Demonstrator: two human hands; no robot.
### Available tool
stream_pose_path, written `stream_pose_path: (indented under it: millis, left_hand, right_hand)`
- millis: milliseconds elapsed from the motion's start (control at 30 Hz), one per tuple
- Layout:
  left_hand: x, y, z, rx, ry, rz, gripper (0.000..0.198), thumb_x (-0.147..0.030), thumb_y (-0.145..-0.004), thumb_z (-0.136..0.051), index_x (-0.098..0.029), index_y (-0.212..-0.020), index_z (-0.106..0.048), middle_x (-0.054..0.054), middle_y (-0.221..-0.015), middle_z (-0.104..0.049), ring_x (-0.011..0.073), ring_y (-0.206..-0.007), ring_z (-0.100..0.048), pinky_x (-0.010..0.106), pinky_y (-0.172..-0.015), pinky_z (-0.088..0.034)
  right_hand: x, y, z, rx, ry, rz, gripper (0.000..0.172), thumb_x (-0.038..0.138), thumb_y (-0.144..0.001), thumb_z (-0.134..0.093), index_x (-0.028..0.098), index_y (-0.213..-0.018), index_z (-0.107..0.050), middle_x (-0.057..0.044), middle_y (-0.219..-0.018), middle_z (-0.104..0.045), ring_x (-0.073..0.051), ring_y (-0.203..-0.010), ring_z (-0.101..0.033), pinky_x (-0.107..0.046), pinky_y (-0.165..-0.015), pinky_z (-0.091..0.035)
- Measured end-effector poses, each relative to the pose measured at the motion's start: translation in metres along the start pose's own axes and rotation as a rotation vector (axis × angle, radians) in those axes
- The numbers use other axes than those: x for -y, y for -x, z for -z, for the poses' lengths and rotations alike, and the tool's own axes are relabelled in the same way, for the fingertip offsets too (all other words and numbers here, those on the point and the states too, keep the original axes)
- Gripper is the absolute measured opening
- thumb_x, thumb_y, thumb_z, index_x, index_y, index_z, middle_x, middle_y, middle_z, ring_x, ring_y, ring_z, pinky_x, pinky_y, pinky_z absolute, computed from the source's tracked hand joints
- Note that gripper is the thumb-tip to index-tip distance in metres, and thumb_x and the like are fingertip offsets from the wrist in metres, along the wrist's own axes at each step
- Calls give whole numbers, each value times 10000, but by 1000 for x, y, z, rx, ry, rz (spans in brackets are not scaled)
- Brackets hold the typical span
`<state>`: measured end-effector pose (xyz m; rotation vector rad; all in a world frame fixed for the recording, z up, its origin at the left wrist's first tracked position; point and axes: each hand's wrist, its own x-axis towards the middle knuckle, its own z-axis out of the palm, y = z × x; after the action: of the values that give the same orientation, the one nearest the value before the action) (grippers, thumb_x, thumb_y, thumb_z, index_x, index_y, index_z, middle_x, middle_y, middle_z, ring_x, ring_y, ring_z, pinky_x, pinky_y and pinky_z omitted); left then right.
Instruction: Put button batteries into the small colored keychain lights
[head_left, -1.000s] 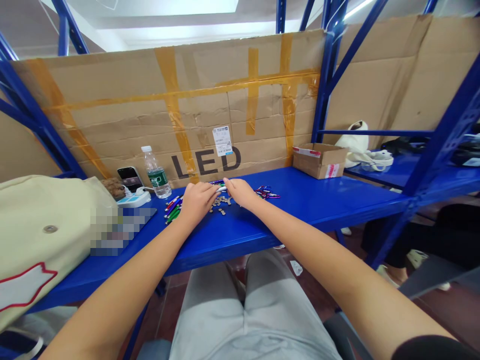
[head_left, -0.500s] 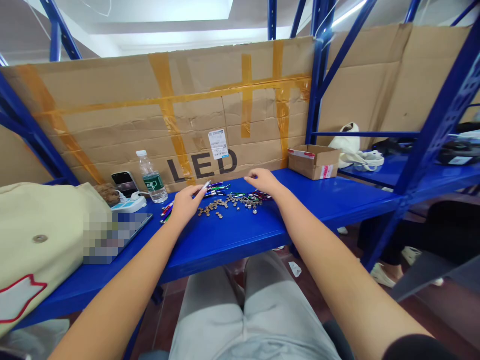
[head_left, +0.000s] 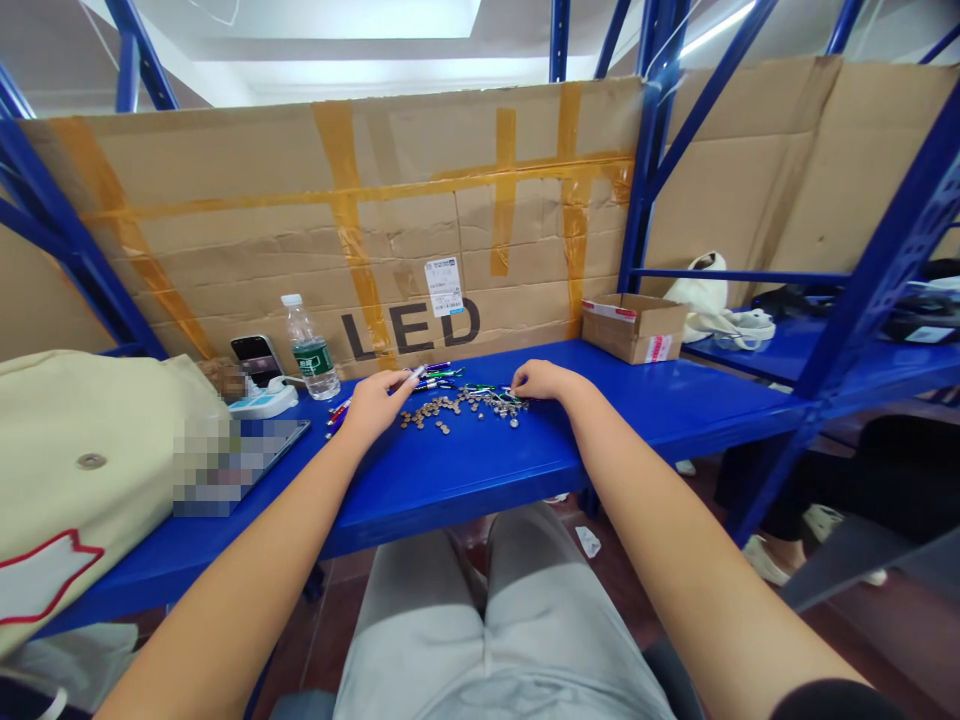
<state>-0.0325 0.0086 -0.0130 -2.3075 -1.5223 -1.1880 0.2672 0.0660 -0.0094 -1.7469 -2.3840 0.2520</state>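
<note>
My left hand (head_left: 373, 408) rests over the left part of the pile, thumb and fingers pinched; a small whitish, shiny tip shows at them, too small to name. Beside it lie slender shiny coloured sticks (head_left: 439, 376) in blue, green and purple, and a few red and purple ones (head_left: 337, 414) show left of the wrist. My right hand (head_left: 546, 381) is closed, fingertips pressed together at the right end of the pile; what they hold is hidden. Between the hands are small bronze-coloured round pieces (head_left: 431, 410) and small silver pieces (head_left: 504, 403).
On the blue table (head_left: 465, 470) stand a water bottle (head_left: 313, 355), a phone (head_left: 256, 358), a white power strip (head_left: 266, 400), a cream bag (head_left: 97, 430) and a flat tablet-like device (head_left: 281, 445). A small cardboard box (head_left: 637, 328) sits at back right. Cardboard (head_left: 420, 230) walls the rear.
My right hand has lowered onto the right end of the pile and its fingers have closed there. The left hand keeps its pinch in nearly the same place. The view has shifted slightly.
</note>
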Motion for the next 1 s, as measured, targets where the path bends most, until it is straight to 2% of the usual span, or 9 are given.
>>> stream_pose_path:
  millis: [133, 433, 633, 800, 867, 1000]
  left_hand:
    - [0, 0, 1, 19, -1, 9, 354, -466, -857, -506, -219, -988, -723, 57, -999, -720, 244, -925, -638, 342, -812, -480]
    - [-2, 1, -1, 36, 20, -26, 352, -468, -854, -514, -211, -972, -722, 58, -1001, -718, 233, -931, -640, 338, -828, -487]
    - [-4, 2, 0, 42, 33, -42, 346, -465, -859, -508, -218, -970, -723, 54, -1007, -717, 233, -941, -640, 343, -835, -489]
    - [-5, 2, -1, 54, 48, -45, 323, -454, -860, -509, -236, -969, -721, 42, -1014, -716, 229, -960, -636, 342, -837, -489]
    - [-5, 2, 0, 56, 64, -43, 322, -452, -857, -513, -231, -975, -714, 46, -1026, -711, 229, -972, -631, 341, -850, -481]
    - [-11, 2, 0, 109, 107, -25, 318, -445, -868, -487, -200, -963, -666, 49, -951, -704, 210, -876, -628, 325, -790, -476]
  right_hand:
    - [-2, -3, -2, -17, 36, -53, 328, 409, -746, -649, 215, -998, -729, -73, -1053, -703, -211, -934, -637, -261, -773, -455]
    - [-1, -3, -1, 6, 123, -85, 321, 338, -749, -618, 206, -1022, -724, -115, -1067, -690, -239, -946, -636, -288, -765, -463]
    - [10, 2, -3, -83, 160, -123, 484, 534, -773, -553, 174, -1060, -700, -171, -1139, -644, -324, -1065, -581, -395, -839, -466]
    - [14, 0, -6, -99, 209, -93, 355, 359, -755, -615, 160, -1035, -702, -189, -1111, -644, -313, -1064, -579, -372, -836, -467]
    - [13, 0, -5, -145, 200, -67, 302, 334, -762, -608, 156, -983, -711, -177, -1089, -654, -293, -1033, -593, -346, -822, -463]
    - [19, 2, -5, -256, 20, 128, 197, 273, -816, -551, 146, -867, -693, -114, -963, -695, -193, -863, -626, -256, -757, -439]
